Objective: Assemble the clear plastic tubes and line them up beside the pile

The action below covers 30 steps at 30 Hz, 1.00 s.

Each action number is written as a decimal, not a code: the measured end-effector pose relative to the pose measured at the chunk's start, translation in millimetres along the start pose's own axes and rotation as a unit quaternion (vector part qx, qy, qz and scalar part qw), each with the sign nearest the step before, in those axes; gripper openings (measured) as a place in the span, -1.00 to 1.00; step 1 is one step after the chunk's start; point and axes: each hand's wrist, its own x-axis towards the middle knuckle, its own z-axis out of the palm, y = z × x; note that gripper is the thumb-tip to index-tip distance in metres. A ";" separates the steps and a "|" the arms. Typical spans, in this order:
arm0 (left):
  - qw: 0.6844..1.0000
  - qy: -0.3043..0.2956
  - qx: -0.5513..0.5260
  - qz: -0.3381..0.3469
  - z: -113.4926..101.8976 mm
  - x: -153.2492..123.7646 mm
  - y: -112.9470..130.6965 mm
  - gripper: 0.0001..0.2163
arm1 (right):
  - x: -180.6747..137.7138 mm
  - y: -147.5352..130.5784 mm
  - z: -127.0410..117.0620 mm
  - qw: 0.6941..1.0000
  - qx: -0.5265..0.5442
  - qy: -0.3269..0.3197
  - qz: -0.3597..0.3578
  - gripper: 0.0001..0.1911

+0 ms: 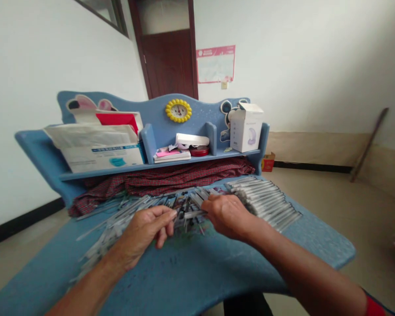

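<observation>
My right hand [226, 214] is closed on a clear pen barrel [193, 214], which points left toward my other hand. Thumb and fingertips of my left hand [149, 227] are pinched together near a small dark piece; whether they hold it is too blurred to tell. Between and behind both hands lies a heap of small black parts [183, 202]. A loose pile of clear thin tubes [110, 235] spreads beside and beyond my left forearm. To the right of my right hand, many similar pens [266, 202] lie side by side in a neat row.
The blue table [197, 274] has a raised shelf [118, 172] at its back, with a mask box [102, 153], a white box [246, 127] and a yellow flower-shaped clock [178, 111]. Red checked cloth [171, 177] is bunched under the shelf. A stick [370, 145] leans on the right wall.
</observation>
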 end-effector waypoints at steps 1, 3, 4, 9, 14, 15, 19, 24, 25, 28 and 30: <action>1.000 0.000 0.006 0.000 0.0 0.0 0.0 -0.71 | -7.7 9.0 -6.7 1.000 -0.015 -0.009 0.001 -0.83; 1.000 0.000 0.018 -0.006 0.5 -0.2 -0.1 -0.72 | -26.8 29.3 -17.8 0.998 -0.050 -0.032 0.016 -0.84; 1.000 -0.002 0.024 -0.010 1.1 -0.3 -0.3 -0.73 | -37.7 40.2 -21.9 0.997 -0.062 -0.047 0.030 -0.83; 0.998 -0.022 0.044 -0.029 4.8 1.0 -3.5 -0.76 | -91.1 91.4 -27.3 0.981 -0.117 -0.131 0.087 -0.78; 0.996 -0.021 0.074 -0.034 9.9 2.2 -4.3 -0.77 | -119.9 115.7 -16.2 0.976 -0.117 -0.162 0.083 -0.75; 0.996 -0.021 0.079 -0.035 10.9 2.2 -4.1 -0.77 | -122.0 117.1 -14.1 0.977 -0.114 -0.161 0.083 -0.75; 0.995 -0.027 0.087 -0.039 13.2 1.7 -3.9 -0.76 | -123.3 116.5 -8.7 0.975 -0.108 -0.169 0.095 -0.74; 0.995 -0.033 0.091 -0.039 13.9 1.2 -6.0 -0.76 | -122.9 113.0 -6.5 0.975 -0.100 -0.172 0.104 -0.69; 0.994 -0.033 0.091 -0.041 14.0 1.4 -6.8 -0.77 | -123.6 113.0 -5.9 0.975 -0.099 -0.169 0.104 -0.68; 0.994 -0.030 0.090 -0.047 14.0 3.0 -10.3 -0.78 | -128.5 115.0 -2.2 0.977 -0.096 -0.159 0.109 -0.69; 0.994 -0.034 0.094 -0.048 13.6 3.9 -13.0 -0.79 | -133.7 117.1 1.4 0.978 -0.089 -0.150 0.111 -0.70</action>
